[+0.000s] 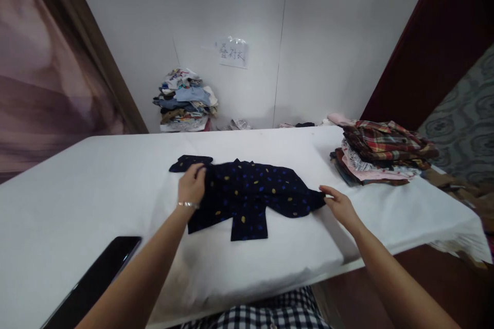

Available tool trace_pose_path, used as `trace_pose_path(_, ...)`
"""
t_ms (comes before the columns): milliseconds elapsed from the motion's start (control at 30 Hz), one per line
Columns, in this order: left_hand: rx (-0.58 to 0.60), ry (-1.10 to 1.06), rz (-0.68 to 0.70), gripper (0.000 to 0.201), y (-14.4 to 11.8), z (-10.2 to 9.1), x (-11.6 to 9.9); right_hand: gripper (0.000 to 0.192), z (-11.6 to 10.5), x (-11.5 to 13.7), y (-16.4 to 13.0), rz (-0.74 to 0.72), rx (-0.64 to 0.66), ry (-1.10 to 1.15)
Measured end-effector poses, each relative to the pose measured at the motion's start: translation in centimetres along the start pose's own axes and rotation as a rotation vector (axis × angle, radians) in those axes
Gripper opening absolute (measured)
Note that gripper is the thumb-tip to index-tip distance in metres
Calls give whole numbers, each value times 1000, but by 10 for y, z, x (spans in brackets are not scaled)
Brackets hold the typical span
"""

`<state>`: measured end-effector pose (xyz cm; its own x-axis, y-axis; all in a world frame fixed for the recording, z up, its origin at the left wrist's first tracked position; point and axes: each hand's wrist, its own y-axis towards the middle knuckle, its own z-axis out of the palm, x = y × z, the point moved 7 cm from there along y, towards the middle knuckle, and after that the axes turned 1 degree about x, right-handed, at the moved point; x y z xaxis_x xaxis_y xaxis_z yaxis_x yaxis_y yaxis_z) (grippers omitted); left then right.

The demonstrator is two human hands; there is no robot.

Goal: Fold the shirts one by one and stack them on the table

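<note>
1. We see a dark navy shirt (247, 195) with blue and yellow dots lying spread flat at the middle of the white-covered desk (96, 190), its collar side away from the person.
2. The left hand (192, 185) rests on the shirt's left part, fingers curled down onto the cloth near the sleeve that sticks out to the far left; the grip looks closed on a fold of fabric, though the fingertips are partly hidden, so we cannot be sure it pinches rather than presses.
3. A thin bracelet (187, 205) sits on that wrist, just nearer the person than the shirt's left edge.
4. The right hand (339, 204) touches the shirt's right sleeve tip, the thumb and fingers drawn together on the cloth's end.
5. To the right of the shirt, well apart from it, a stack of folded clothes (380, 157) stands on the desk, plaid on top.
6. Nearer the person and to the left of the shirt, a dark phone (96, 280) lies flat at the desk's edge.
7. Beyond the shirt, past the desk's far edge, a heap of mixed clothes (185, 100) leans against the white wall, with a paper sign (233, 53) above and to its right.
</note>
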<state>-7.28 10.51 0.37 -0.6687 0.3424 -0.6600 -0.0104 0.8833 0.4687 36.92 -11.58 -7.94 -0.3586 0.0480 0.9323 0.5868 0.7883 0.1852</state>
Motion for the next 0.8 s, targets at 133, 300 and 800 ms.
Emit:
trace_pose_path(133, 377, 42, 343, 30, -91, 32, -36, 32, 52, 54, 15, -147, 149, -32)
trace_pose_path(300, 627, 60, 391, 40, -140, 51, -36, 29, 134, 91, 52, -271, 310, -203)
trace_pose_path(800, 586, 28, -153, 34, -120, 34, 28, 20, 145, 134, -19, -666, 634, -385)
